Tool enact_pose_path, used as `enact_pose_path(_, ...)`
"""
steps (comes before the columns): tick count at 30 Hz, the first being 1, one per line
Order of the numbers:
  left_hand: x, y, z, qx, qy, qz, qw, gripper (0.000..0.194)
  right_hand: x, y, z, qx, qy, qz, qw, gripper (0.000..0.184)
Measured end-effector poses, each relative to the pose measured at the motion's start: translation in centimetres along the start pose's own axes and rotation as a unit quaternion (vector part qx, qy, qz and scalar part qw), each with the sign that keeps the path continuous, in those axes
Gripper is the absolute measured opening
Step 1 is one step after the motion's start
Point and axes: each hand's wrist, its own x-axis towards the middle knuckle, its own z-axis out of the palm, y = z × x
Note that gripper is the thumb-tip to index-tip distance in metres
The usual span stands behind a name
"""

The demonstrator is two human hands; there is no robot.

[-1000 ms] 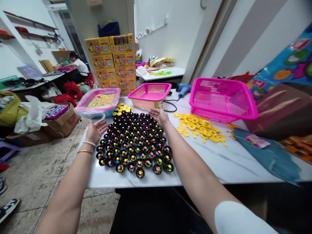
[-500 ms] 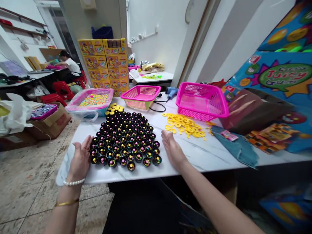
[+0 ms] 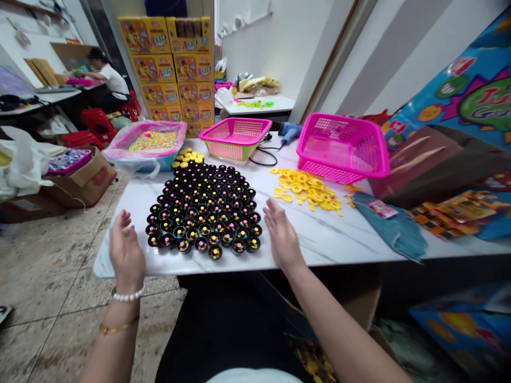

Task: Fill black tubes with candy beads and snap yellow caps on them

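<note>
A dense cluster of small black cups [image 3: 205, 230], filled with colourful candy beads, stands upright on the white marbled table [image 3: 319, 242]. To the left of the cluster is my left hand [image 3: 126, 247], apart from the cups, fingers extended and slightly curled, holding nothing. My right hand [image 3: 282, 234] stays along the cluster's right side with its fingers stretched out and nothing in it; whether it touches the nearest cups I cannot tell. Several yellow round lids [image 3: 187, 157] sit at the far end of the cups. Beyond my right hand lies a pile of yellow ring-shaped plastic pieces [image 3: 307, 190].
A plastic-lined basket of candy beads [image 3: 154, 141] stands back left. A pink-and-green basket [image 3: 236, 139] and a pink basket [image 3: 342, 146] are farther back, with a blue heat gun [image 3: 289, 132] between. Yellow boxes [image 3: 165, 74] are stacked behind. A person [image 3: 109, 77] sits far left.
My left hand has moved left, away from the cups it was beside. My right hand stays close to the cluster's right side. The camera view has tilted downward.
</note>
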Motion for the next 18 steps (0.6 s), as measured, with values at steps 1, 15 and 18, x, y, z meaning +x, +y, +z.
enact_pose_path(1, -1.5, 0.3, -0.4, 0.043, 0.019, 0.075, 0.996, 0.052, -1.3, -0.5, -0.8, -0.003, 0.009, -0.004, 1.0, 0.051)
enact_pose_path(15, -10.2, 3.3, 6.1, 0.251, -0.067, 0.323, 0.91, 0.036, -6.2, -1.9, -8.1, -0.257, -0.018, -0.167, 0.952, 0.021)
enact_pose_path(18, -10.2, 3.2, 6.1, 0.225, -0.062, 0.337, 0.912, 0.03, -6.3, -1.5, -8.5, -0.256, -0.015, -0.166, 0.952, 0.02)
